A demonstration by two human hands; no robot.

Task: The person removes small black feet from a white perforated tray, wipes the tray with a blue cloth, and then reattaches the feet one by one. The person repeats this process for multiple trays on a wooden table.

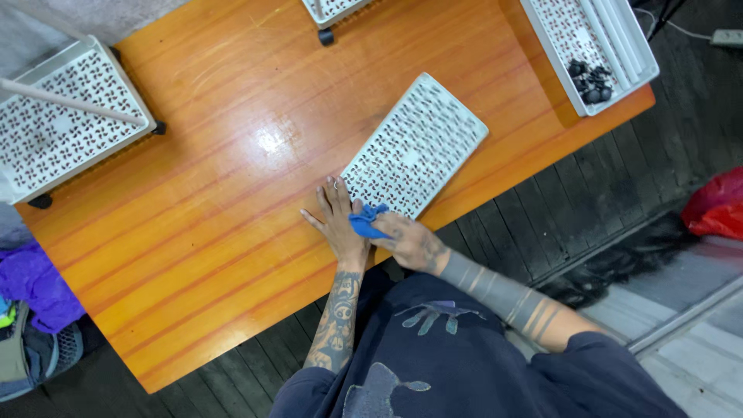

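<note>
**Orange desk on dark plank floor: white perforated trays, blue cloth, two hands**

Room: dark wooden plank floor (557, 217), seen from above. A red bag (718, 205) lies at the right edge; a purple cloth (31, 282) and a grey shoe (46, 352) lie at the left.

Surface: glossy orange wooden desk (217, 193), streaked grain, set at a slant across the view, with a bright glare spot near its middle.

Item 1: white perforated tray (416, 145), rectangular, lying flat near the desk's near edge.

Item 2: second white perforated tray (54, 124) at the far left, with a pale rod across it.

Item 3: white bin (569, 42) at the far right corner, holding a cluster of small dark round pieces (591, 81).

Item 4: part of another white tray (329, 8) at the top edge.

Item 5: blue cloth (365, 223), crumpled, at the near corner of the central tray, between the two hands.

Hands: left hand (339, 224) lies flat and released on the desk, fingers spread, just beside the tray. Right hand (406, 240) grasps the blue cloth against the tray's corner.
</note>
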